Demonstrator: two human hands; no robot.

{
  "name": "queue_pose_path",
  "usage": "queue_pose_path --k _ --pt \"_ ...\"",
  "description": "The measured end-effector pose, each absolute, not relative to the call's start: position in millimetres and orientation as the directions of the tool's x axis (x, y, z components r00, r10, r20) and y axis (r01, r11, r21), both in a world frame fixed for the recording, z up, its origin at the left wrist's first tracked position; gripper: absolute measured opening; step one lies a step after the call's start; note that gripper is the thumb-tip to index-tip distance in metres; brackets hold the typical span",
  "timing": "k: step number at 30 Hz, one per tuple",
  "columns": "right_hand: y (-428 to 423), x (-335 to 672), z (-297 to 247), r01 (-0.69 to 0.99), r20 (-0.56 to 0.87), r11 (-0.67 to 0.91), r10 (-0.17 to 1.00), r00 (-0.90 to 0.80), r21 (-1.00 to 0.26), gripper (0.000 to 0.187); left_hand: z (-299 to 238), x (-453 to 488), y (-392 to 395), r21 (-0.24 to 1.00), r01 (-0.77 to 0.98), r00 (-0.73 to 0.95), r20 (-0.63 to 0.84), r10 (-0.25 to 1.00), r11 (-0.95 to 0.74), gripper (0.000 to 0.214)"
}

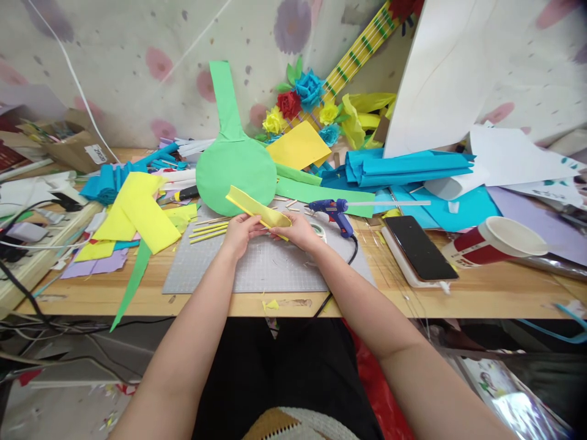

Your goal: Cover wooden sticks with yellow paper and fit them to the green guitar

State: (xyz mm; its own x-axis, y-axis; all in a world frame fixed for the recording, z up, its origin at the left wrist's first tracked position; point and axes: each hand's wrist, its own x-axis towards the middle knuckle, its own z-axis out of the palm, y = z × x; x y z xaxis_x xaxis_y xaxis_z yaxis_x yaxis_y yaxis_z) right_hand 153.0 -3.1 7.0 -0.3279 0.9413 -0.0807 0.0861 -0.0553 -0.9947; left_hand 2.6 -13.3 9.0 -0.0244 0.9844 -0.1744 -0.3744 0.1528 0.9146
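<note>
Hands meet above a grey cutting mat (257,272) at the middle of a wooden table (495,296). Between them is a yellow strip (257,209) of folded paper, held just off the mat. Its long axis runs on a slant, from an upper-left end that points toward the green paddle-shaped cutout (233,165) down to a lower-right end near the person. The left hand (239,235) grips the strip at its middle from below, with the fingers curled closed around the paper. The right hand (299,232) pinches the lower-right end, thumb on top, and is likewise closed on it. The far end of the strip sticks out free beyond both hands and overlaps the cutout's rim in view.

Thin yellow sticks (208,231) lie on the mat just left of the left hand. A roll of tape (320,231) sits beside the right hand, and a blue glue gun (337,211) stands just beyond it with its nozzle pointing left. Farther right lie a dark phone (419,247) and a tipped red paper cup (495,241).
</note>
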Motion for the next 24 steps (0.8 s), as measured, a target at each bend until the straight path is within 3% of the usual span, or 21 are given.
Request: queue_pose_path --k 7,12,24 --pt "-0.6 156.4 3.0 0.087 -0.058 -0.027 0.922 -0.382 -0.996 0.030 5.5 3.4 -12.2 0.934 -0.340 -0.110 -0.159 0.981 0.114 0.011" --pt "1.0 158.4 1.1 0.145 -0.085 -0.037 0.936 -0.341 -0.989 0.024 5.9 2.4 -11.8 0.925 -0.365 -0.147 -0.169 0.975 0.106 0.009" --pt "-0.4 159.0 4.0 0.006 -0.081 -0.086 0.911 -0.404 -0.996 0.030 9.2 1.5 -10.5 0.883 -0.446 0.001 -0.166 0.986 0.149 0.008"
